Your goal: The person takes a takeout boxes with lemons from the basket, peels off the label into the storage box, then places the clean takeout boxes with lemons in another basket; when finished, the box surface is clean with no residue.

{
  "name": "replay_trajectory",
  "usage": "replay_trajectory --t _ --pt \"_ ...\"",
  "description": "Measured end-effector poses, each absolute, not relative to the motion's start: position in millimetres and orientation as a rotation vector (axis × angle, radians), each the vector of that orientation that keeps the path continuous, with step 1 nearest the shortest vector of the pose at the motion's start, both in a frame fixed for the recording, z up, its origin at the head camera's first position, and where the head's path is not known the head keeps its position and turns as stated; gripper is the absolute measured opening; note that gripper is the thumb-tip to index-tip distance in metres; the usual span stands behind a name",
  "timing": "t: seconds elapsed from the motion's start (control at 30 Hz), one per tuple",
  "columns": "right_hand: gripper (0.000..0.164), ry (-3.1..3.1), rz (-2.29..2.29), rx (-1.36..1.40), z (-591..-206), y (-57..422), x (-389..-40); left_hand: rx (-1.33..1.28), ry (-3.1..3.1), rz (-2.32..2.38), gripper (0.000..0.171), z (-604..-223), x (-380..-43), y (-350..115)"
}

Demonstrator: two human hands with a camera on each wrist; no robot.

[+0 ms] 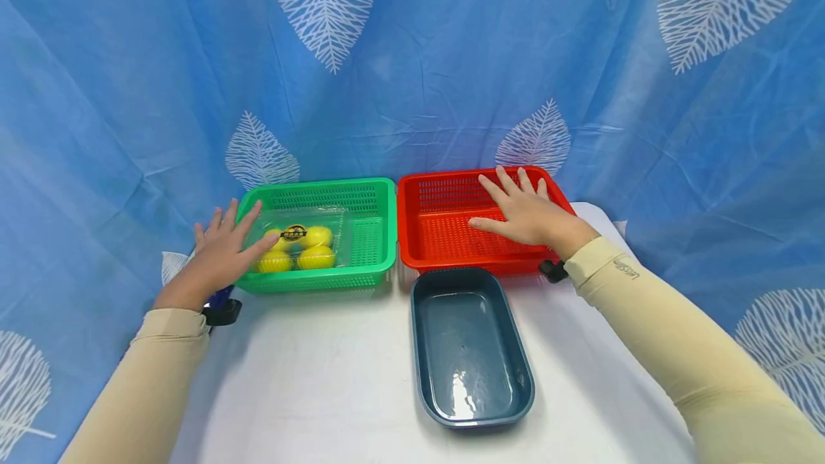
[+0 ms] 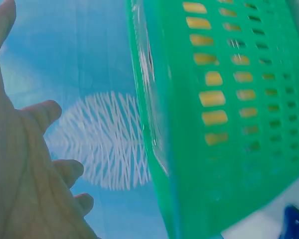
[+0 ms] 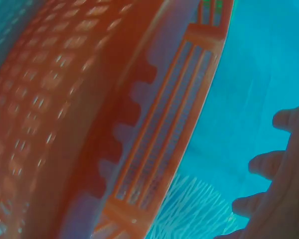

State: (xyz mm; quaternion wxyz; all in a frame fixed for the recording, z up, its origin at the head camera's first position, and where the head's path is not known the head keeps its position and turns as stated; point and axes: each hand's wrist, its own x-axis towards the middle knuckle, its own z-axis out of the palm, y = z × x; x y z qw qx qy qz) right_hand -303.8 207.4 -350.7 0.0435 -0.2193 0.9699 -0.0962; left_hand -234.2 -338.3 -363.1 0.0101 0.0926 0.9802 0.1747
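My left hand [image 1: 222, 253] hovers with fingers spread at the left end of a green plastic basket [image 1: 369, 242]. Inside that basket lies a clear plastic box [image 1: 322, 217] with a black label, holding several round yellow fruits [image 1: 316, 258]. In the left wrist view, the fingers stand apart from the basket's slotted wall [image 2: 199, 174]. My right hand [image 1: 531, 215], fingers also spread and holding nothing, is over the right side of a red plastic basket [image 1: 445, 235]. The right wrist view shows its fingertips off the red basket's rim [image 3: 164, 129].
A dark blue oblong dish [image 1: 467, 349] stands in front of the red basket. The two baskets sit side by side on a white tabletop [image 1: 322, 371]. Behind hangs a blue curtain [image 1: 438, 56] with white leaf prints. A dark blue object [image 1: 220, 298] shows by the left wrist.
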Motion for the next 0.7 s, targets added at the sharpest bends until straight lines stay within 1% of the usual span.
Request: replay_trajectory --t 0.17,0.33,0.53,0.7 --pt "0.106 2.939 -0.33 -0.725 -352 183 -303 0.216 3.066 0.771 0.082 -370 -221 -362" --pt "0.104 2.896 -0.3 -0.815 -349 148 -298 0.075 2.995 1.092 0.078 -379 -204 -377" --pt "0.103 2.837 -0.304 -0.941 -346 101 -296 -0.138 2.858 1.394 0.077 -394 -187 -375" --pt "0.1 2.765 -0.365 -1.03 -343 62 -295 -0.25 2.857 1.548 0.082 -410 -183 -364"
